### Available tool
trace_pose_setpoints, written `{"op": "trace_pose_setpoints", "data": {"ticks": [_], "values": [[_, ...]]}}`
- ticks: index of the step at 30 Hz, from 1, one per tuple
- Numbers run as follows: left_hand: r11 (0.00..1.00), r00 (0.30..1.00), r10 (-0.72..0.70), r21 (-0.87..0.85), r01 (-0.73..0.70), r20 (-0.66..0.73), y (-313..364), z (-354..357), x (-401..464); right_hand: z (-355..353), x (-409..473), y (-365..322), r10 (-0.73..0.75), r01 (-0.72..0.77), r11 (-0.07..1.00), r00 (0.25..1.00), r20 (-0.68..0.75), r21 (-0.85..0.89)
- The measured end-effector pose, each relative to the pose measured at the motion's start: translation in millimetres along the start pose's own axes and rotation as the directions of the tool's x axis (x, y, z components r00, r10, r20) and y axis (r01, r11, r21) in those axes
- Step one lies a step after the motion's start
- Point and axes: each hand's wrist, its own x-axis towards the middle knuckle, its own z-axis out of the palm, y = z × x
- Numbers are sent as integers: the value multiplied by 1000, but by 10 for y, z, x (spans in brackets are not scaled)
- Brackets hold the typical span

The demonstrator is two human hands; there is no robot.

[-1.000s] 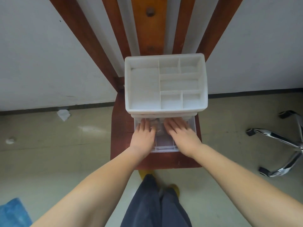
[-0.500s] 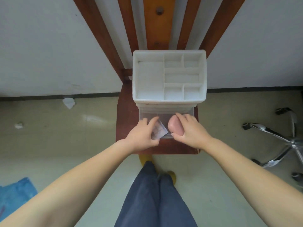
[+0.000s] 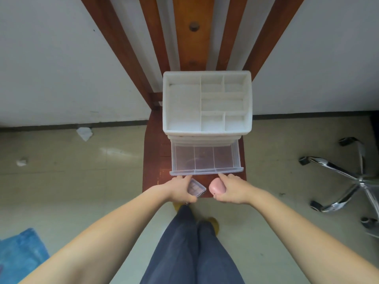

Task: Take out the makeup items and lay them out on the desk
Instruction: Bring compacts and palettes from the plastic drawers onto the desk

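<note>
On the far left of the floor (image 3: pixel 61 181), a blue cloth (image 3: pixel 18 249) is lying at the bottom corner, and two crumpled scraps of white paper (image 3: pixel 84 133) are sitting nearer the wall. Moving right, we are standing in dark trousers (image 3: pixel 190 249) before a red-brown wooden chair (image 3: pixel 155 152), which is carrying a white organizer (image 3: pixel 207 103) on its seat. We are looking down into the organizer's divided top compartments, and below them a clear drawer (image 3: pixel 205 158) is standing pulled out toward us; its three sections are showing nothing we can make out.

Just in front of the drawer's lip, we are holding a small clear palette case (image 3: pixel 196 187) in our left hand (image 3: pixel 180 190), with the fingers (image 3: pixel 185 180) and thumb clamped along its edges and the case tilted. Beside it, close but apart, we are gripping a pink rounded sponge (image 3: pixel 217 186) in our right hand (image 3: pixel 233 190), with the fingers curled round it from the right. Both items are hanging above the front edge of the chair seat, outside the drawer.

Farther right, the chrome legs and casters of an office chair base (image 3: pixel 346 175) are resting on the floor.
</note>
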Motion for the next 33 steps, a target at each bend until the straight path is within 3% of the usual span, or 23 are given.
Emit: {"op": "trace_pose_setpoints", "data": {"ticks": [8, 13, 16, 19, 23, 27, 33], "values": [[999, 986, -27, 30, 32, -162, 48, -527, 286, -515, 328, -48, 31, -25, 999, 987, -159, 38], [993, 987, -54, 91, 69, -154, 28, -747, 288, -705, 404, -125, 37, -38, 999, 987, -157, -3], [994, 984, -15, 106, 34, -179, 35, -760, 69, -709, 251, -214, 1, -9, 998, 990, -144, -60], [997, 953, 10, 71, 12, -304, 68, -719, -315, -767, 0, -354, -88, 67, 992, 974, -208, -104], [1000, 826, -14, -16, 6, -564, 158, -518, -878, -859, -350, -583, -330, 254, 925, 904, -270, -281], [989, 638, -145, -132, 68, -757, 230, -112, -1339, -868, -613, -857, -600, 446, 752, 768, -223, -485], [879, 334, -472, -466, 104, -816, 454, 972, -1980, -601, -1179, -1242, -828, 619, 413, 561, 8, -669]]}}
